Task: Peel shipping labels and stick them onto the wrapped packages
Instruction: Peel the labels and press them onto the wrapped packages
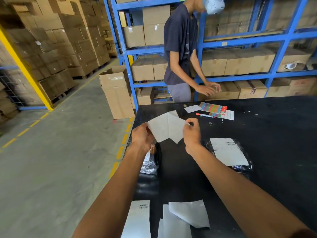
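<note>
I hold a white shipping label sheet (167, 127) in the air above the black table (274, 127). My left hand (141, 136) grips its left edge and my right hand (191, 133) pinches its right edge, where two layers fan apart. A clear-wrapped package (151, 160) lies on the table just below my left wrist, partly hidden by it. To the right lies another wrapped package (247, 166) with a white barcode label (229, 152) stuck on top.
Loose white sheets (188, 215) and a barcode label (139, 219) lie at the near table edge. A colourful packet (212, 107), a red marker (205, 115) and papers sit farther back. Another person (180, 54) stands at blue shelving (240, 40) stacked with cartons. An open carton (116, 93) stands on the floor left.
</note>
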Tool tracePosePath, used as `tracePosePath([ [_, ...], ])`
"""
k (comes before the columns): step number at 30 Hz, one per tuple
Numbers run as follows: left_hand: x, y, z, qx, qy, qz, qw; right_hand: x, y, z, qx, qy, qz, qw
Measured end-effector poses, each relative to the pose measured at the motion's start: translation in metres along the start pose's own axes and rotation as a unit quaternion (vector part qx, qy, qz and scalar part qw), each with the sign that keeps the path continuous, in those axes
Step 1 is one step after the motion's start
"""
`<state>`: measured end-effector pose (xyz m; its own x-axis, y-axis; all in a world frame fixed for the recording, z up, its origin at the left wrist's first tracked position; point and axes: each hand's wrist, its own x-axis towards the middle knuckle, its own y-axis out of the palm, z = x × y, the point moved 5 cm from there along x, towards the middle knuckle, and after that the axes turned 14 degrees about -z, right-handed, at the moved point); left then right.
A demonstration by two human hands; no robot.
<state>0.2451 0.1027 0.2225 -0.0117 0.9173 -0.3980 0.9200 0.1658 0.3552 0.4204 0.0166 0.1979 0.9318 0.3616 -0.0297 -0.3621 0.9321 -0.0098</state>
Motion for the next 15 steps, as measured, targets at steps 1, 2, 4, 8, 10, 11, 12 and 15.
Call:
tracePosePath([
  [1, 0.003, -0.004, -0.002, -0.011, -0.006, -0.007, 1.000, 0.003, -0.005, -0.004, -0.011, -0.002, -0.018, 1.000],
  [2, 0.007, -0.008, -0.003, -0.026, -0.015, -0.014, 0.999, 0.005, -0.010, -0.009, -0.017, 0.002, -0.038, 0.999],
  [4, 0.014, -0.017, -0.004, -0.064, -0.038, -0.024, 0.997, 0.008, -0.022, -0.022, -0.015, 0.029, -0.087, 0.996],
  [8, 0.029, -0.039, -0.007, -0.137, -0.060, -0.058, 0.987, 0.009, -0.049, -0.044, -0.052, 0.076, -0.158, 0.983],
  [10, 0.035, -0.050, -0.010, -0.163, -0.060, -0.088, 0.981, 0.009, -0.060, -0.057, -0.118, 0.082, -0.145, 0.979],
  [11, 0.037, -0.054, -0.011, -0.166, -0.050, -0.105, 0.979, 0.010, -0.062, -0.066, -0.157, 0.075, -0.105, 0.979],
  [12, 0.037, -0.058, -0.012, -0.154, -0.031, -0.126, 0.979, 0.007, -0.060, -0.076, -0.194, 0.065, -0.036, 0.978],
  [15, 0.031, -0.060, -0.012, -0.094, 0.017, -0.144, 0.985, -0.022, -0.049, -0.104, -0.329, 0.016, 0.223, 0.917],
])
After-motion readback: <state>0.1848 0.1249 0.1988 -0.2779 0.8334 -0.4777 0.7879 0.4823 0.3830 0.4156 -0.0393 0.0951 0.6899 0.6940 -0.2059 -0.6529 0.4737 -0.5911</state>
